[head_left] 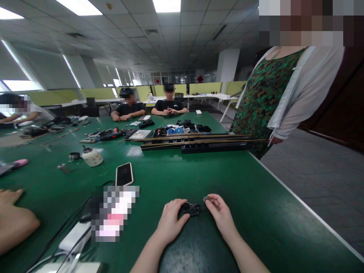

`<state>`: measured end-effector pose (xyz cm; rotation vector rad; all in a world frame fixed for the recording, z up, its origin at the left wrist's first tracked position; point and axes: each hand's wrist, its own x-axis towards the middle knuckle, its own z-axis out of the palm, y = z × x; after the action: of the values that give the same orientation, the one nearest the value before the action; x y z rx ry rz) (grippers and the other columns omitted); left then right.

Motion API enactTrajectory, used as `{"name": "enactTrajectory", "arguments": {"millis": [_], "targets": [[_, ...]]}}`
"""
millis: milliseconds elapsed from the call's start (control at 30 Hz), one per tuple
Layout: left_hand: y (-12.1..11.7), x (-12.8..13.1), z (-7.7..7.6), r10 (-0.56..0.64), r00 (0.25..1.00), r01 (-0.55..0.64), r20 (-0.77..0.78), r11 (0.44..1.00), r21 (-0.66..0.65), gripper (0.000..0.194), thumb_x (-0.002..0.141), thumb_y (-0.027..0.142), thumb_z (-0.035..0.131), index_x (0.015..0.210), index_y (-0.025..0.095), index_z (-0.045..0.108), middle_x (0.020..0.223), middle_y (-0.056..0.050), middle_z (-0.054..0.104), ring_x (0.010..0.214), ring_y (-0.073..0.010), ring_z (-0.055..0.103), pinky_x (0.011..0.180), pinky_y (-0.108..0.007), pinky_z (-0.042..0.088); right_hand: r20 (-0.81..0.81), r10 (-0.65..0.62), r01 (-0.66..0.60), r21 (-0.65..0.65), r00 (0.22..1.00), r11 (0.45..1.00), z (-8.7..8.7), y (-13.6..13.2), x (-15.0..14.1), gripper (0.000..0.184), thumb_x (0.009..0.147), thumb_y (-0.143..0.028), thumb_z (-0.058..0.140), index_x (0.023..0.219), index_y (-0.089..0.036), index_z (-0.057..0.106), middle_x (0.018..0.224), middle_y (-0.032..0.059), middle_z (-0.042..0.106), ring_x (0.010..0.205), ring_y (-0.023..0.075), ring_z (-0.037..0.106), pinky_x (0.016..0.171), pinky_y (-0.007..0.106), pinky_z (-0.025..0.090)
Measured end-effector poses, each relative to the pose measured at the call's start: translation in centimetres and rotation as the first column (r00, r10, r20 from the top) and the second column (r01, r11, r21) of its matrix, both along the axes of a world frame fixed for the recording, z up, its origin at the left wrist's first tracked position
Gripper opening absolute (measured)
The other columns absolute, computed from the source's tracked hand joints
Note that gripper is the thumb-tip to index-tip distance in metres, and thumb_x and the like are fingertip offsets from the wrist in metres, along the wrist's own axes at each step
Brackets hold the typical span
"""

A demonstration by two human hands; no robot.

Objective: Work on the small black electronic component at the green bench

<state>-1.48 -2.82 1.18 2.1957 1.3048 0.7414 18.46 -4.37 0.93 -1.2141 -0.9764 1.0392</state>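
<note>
My left hand [173,219] grips one side of a small black device with exposed inner parts [193,209], which rests on the green table. To the right of it, my right hand [220,212] pinches a tiny greyish piece [206,198] between thumb and index finger. The piece is apart from the black device. Its exact kind is too small to make out.
A phone [124,174], a white jar [92,157] and a white power strip [75,236] with cables lie left. Long black rails [216,146] cross the table beyond my hands. Another person's arm [15,223] rests at left; a person in a patterned dress [261,94] stands right.
</note>
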Motion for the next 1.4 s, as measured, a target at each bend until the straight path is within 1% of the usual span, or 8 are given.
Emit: {"name": "enactTrajectory", "arguments": {"millis": [67,233,433,633,933,1233,1400], "targets": [[0.0,-0.02,0.03,-0.002,1.0,0.002,-0.001,1.0,-0.005,0.037,0.078,0.024,0.059,0.114,0.024,0.054,0.114,-0.006,0.06,0.107,-0.0244,0.052,0.093,-0.041,0.039,-0.01,0.012,-0.012,-0.006,1.0,1.0,-0.01,0.02,0.06,0.04,0.062,-0.053,0.07,0.085,-0.021,0.059,0.085,0.0076,0.07,0.086,0.0242,0.064,0.083,0.04,0.047],[-0.01,-0.02,0.14,-0.002,1.0,0.002,-0.01,1.0,-0.023,0.037,0.078,0.024,0.059,0.115,0.023,0.054,0.115,-0.006,0.06,0.108,-0.0249,0.051,0.094,-0.042,0.038,-0.041,-0.018,0.017,-0.012,0.999,1.0,0.26,-0.12,-0.04,0.043,0.059,-0.055,0.071,0.082,-0.021,0.059,0.083,0.007,0.07,0.085,0.0246,0.065,0.082,0.04,0.048],[-0.1,-0.03,0.31,-0.002,1.0,0.002,-0.007,1.0,-0.027,0.036,0.079,0.023,0.058,0.114,0.023,0.054,0.115,-0.006,0.06,0.108,-0.0251,0.052,0.094,-0.042,0.038,-0.048,0.0,-0.001,-0.02,0.999,1.0,0.34,-0.25,0.15,0.039,0.063,-0.051,0.071,0.085,-0.021,0.059,0.087,0.0066,0.07,0.089,0.0244,0.064,0.085,0.039,0.047],[-0.1,-0.02,0.28,-0.001,1.0,0.001,-0.009,1.0,-0.025,0.036,0.078,0.023,0.059,0.114,0.023,0.054,0.115,-0.006,0.06,0.108,-0.0244,0.052,0.094,-0.041,0.038,-0.063,-0.017,0.014,-0.039,0.998,0.999,0.56,-0.34,0.18,0.04,0.062,-0.051,0.071,0.085,-0.021,0.06,0.087,0.0066,0.07,0.091,0.0253,0.064,0.087,0.04,0.046],[-0.03,-0.04,0.13,0.0,1.0,0.0,-0.005,1.0,-0.015,0.037,0.078,0.023,0.06,0.114,0.023,0.054,0.115,-0.005,0.06,0.108,-0.0239,0.052,0.094,-0.04,0.038,-0.093,-0.026,0.023,-0.04,0.995,0.999,0.24,-0.21,0.28,0.04,0.061,-0.05,0.073,0.084,-0.021,0.06,0.086,0.0056,0.071,0.089,0.0239,0.064,0.087,0.039,0.046],[-0.07,-0.02,0.08,0.006,1.0,-0.006,-0.021,0.999,-0.033,0.037,0.079,0.024,0.059,0.116,0.023,0.054,0.116,-0.006,0.06,0.109,-0.0249,0.051,0.095,-0.041,0.037,-0.087,-0.038,0.034,-0.055,0.996,0.998,0.35,-0.28,0.34,0.04,0.064,-0.051,0.07,0.088,-0.021,0.06,0.088,0.0058,0.07,0.09,0.0232,0.064,0.088,0.037,0.045],[-0.02,-0.06,-0.07,0.005,1.0,-0.006,-0.018,1.0,-0.016,0.037,0.079,0.024,0.058,0.116,0.024,0.054,0.116,-0.006,0.059,0.109,-0.0249,0.051,0.094,-0.041,0.038,-0.092,-0.051,0.046,-0.054,0.994,0.997,0.31,-0.26,0.4,0.04,0.063,-0.051,0.071,0.088,-0.021,0.061,0.087,0.006,0.071,0.089,0.0239,0.064,0.086,0.038,0.046]]}}
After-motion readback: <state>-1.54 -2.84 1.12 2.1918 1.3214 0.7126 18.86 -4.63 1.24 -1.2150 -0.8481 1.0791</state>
